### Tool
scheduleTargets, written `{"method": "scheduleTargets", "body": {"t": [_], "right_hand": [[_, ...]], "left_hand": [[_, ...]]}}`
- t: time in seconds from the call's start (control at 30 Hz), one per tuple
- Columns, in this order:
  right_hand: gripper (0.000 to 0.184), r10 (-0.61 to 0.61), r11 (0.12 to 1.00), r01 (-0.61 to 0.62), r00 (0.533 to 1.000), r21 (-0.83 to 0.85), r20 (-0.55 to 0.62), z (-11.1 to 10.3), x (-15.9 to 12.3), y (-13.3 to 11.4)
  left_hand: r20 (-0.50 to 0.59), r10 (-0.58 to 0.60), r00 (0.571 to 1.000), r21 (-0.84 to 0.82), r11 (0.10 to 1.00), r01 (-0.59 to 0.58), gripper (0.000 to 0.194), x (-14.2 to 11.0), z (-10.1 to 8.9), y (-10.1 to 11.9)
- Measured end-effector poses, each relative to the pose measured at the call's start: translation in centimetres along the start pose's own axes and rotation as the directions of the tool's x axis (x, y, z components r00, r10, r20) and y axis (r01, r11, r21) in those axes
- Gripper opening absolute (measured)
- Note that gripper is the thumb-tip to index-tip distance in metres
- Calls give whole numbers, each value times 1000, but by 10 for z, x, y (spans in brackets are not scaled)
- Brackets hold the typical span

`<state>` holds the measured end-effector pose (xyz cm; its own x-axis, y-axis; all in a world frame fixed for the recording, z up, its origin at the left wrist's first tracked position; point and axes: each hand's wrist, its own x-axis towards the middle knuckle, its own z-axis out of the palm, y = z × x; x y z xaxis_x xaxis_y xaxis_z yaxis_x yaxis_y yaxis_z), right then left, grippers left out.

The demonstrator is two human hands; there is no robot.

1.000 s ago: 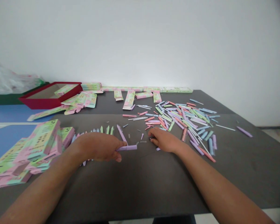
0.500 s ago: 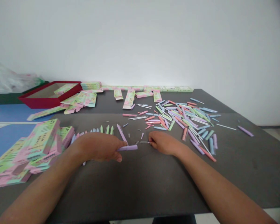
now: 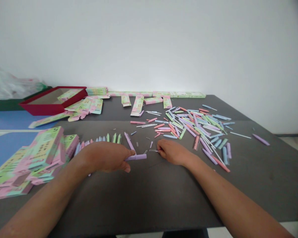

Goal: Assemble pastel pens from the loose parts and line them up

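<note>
Head view looks down on a person at a dark gray desk. The left hand has its fingers curled shut around one end of a lilac plastic tube, which lies flat and sideways on the desk. The right hand is close by, and its fingers are pinched together on the end of a thin silver stick. The other end of the stick points at the lilac tube and stops just beside it, so the two do not quite touch. Between the hands lie a few tiny bits. A longer lilac tube lies tilted just past the left fingers. Past the hands is a big messy pile of pink, blue, green and lilac pen parts. A short row of colored pen parts lies past the left wrist. Stacks of pink and green paper boxes stand at the left edge of the desk, near the left arm. There is wide flat desk between the hands and the near edge, and both arms rest over that edge.
</note>
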<state>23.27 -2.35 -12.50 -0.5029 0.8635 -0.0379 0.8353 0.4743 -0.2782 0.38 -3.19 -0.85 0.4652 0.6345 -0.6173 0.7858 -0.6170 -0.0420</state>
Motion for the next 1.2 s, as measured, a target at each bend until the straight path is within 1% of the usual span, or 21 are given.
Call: {"method": "scheduleTargets", "body": {"t": [0.33,0.6,0.9,1.1,1.2], "right_hand": [[9,4,1000,-4,1000,-1,-12,0,1,-1],[10,18,1000,-18,1000,-16,-10,-1,0,-3],[10,9,1000,-9,1000,-6,-20,2,1,0],[10,3,1000,-3,999,-3,-32,2,1,1],[9,3,1000,-3,1000,-6,-22,1,0,1]], "left_hand": [[-1,-16,1000,-9,1000,16,48,0,1,0],[-29,15,999,-6,1000,-15,47,0,4,0],[-3,-6,1000,9,1000,6,47,-1,1,3],[-15,16,1000,3,1000,-16,48,-1,3,1],[-12,4,1000,9,1000,-4,50,-1,3,2]]}}
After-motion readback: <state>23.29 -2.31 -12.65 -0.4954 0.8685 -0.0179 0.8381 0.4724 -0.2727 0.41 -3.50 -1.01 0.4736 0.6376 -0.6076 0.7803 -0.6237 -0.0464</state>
